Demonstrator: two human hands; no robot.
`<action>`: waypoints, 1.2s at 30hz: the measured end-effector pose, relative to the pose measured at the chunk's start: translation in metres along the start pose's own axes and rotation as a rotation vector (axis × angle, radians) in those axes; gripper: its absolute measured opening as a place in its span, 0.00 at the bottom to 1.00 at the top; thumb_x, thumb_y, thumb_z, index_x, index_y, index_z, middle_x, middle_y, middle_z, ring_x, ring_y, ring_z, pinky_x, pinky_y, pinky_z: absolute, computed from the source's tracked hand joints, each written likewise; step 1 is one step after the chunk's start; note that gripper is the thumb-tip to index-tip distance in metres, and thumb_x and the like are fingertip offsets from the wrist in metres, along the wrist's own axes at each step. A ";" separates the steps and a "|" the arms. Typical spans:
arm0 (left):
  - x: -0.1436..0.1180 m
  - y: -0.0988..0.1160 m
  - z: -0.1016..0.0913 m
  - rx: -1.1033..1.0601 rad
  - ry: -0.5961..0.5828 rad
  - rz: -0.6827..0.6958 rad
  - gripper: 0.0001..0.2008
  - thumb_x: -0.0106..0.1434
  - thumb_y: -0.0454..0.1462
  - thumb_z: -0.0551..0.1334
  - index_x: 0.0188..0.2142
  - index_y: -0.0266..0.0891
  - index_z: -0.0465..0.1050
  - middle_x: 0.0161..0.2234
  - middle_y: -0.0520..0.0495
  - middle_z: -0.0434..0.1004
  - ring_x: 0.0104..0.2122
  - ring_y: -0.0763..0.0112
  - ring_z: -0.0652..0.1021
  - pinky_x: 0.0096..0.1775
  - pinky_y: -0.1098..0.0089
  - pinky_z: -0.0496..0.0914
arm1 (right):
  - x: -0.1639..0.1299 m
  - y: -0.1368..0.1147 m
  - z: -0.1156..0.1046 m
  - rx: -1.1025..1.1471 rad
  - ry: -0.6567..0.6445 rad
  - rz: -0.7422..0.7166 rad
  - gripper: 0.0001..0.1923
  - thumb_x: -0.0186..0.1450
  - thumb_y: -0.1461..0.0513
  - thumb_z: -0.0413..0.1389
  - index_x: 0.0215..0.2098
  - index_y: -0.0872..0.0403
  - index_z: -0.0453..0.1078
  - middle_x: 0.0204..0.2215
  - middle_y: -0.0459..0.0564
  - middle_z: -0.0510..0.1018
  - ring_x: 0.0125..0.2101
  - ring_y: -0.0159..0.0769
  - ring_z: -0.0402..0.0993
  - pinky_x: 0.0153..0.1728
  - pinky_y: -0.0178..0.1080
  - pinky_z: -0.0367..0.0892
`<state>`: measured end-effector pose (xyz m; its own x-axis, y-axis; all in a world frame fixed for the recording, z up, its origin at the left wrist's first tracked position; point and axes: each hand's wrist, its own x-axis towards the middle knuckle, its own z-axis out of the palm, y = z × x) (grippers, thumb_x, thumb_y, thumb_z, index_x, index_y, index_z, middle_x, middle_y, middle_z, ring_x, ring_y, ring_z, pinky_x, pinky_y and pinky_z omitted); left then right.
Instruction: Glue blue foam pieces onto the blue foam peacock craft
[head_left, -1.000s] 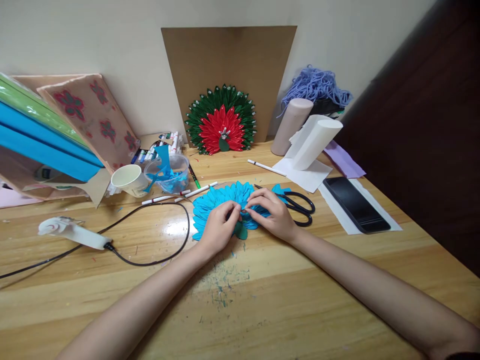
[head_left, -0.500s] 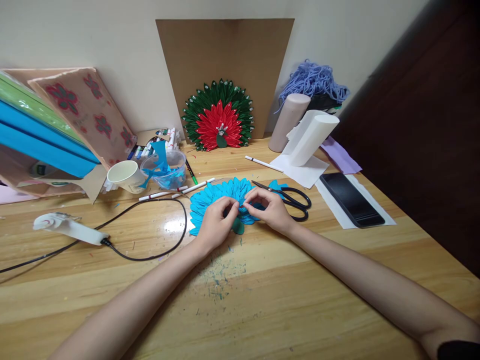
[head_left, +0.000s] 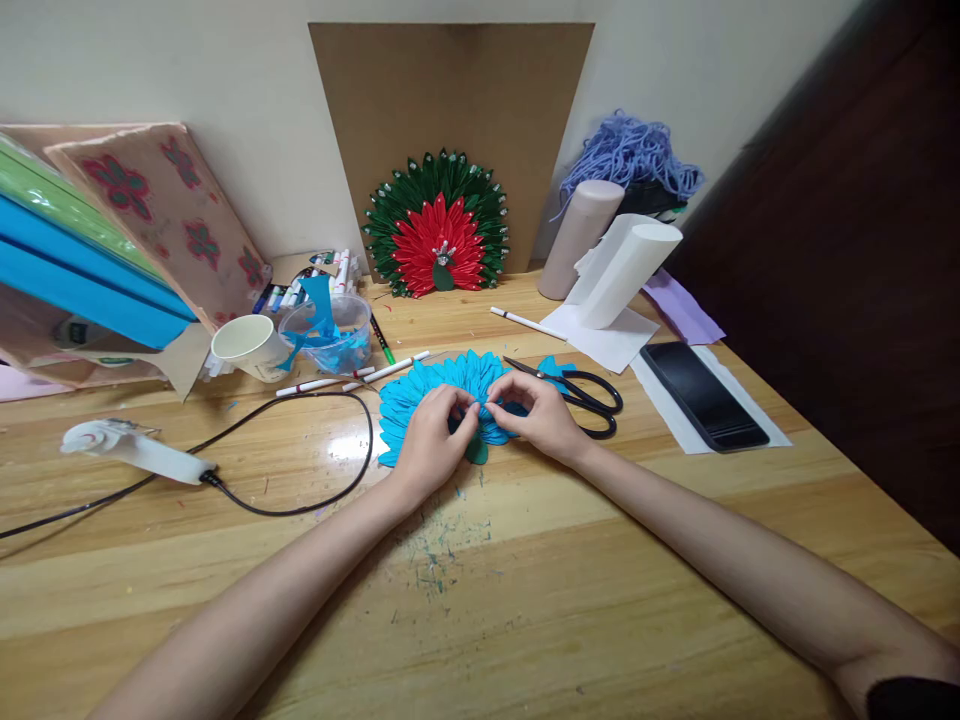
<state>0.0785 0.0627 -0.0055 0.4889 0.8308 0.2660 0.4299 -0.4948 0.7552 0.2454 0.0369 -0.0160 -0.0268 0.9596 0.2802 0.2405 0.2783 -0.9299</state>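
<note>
Well in from the table's [head_left: 675, 600] near edge, my left hand [head_left: 436, 435] and right hand [head_left: 546, 412] curl, gripping or not I can't tell, and pressing hard could crease the fan [head_left: 411, 398].

No text can be read: the small dark print low on the white tapered paper cup [head_left: 246, 345] and the faint reddish mark on the white plastic pistol-shaped device with a black cord [head_left: 142, 454] are too tiny to make out
</note>
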 end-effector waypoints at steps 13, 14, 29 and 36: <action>-0.001 -0.001 0.001 0.066 0.026 0.023 0.04 0.61 0.36 0.57 0.30 0.38 0.65 0.29 0.50 0.69 0.31 0.71 0.69 0.34 0.70 0.63 | -0.001 0.000 0.002 0.047 0.034 0.016 0.12 0.55 0.63 0.59 0.31 0.52 0.58 0.29 0.45 0.70 0.30 0.31 0.69 0.32 0.36 0.67; -0.001 -0.001 0.001 0.069 0.031 0.020 0.04 0.61 0.35 0.57 0.30 0.39 0.65 0.29 0.50 0.69 0.32 0.70 0.69 0.34 0.70 0.63 | -0.001 0.001 0.002 0.048 0.040 0.014 0.12 0.55 0.63 0.59 0.31 0.52 0.58 0.29 0.45 0.70 0.30 0.31 0.69 0.32 0.35 0.67; -0.001 -0.003 0.000 -0.016 0.100 -0.061 0.06 0.61 0.37 0.56 0.28 0.40 0.63 0.29 0.49 0.70 0.31 0.68 0.70 0.34 0.67 0.64 | -0.002 -0.005 -0.004 -0.243 0.172 -0.229 0.05 0.58 0.65 0.57 0.33 0.52 0.67 0.31 0.47 0.70 0.32 0.34 0.69 0.33 0.38 0.68; -0.001 -0.002 -0.002 -0.050 0.022 -0.046 0.07 0.62 0.38 0.55 0.28 0.40 0.63 0.28 0.49 0.69 0.32 0.68 0.70 0.35 0.67 0.64 | -0.006 -0.009 -0.003 -0.525 0.079 -0.463 0.06 0.60 0.65 0.57 0.36 0.50 0.73 0.33 0.49 0.70 0.36 0.37 0.68 0.38 0.43 0.66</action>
<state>0.0760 0.0634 -0.0055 0.4525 0.8580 0.2432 0.4129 -0.4433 0.7956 0.2457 0.0289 -0.0082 -0.1740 0.7359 0.6544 0.6584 0.5811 -0.4784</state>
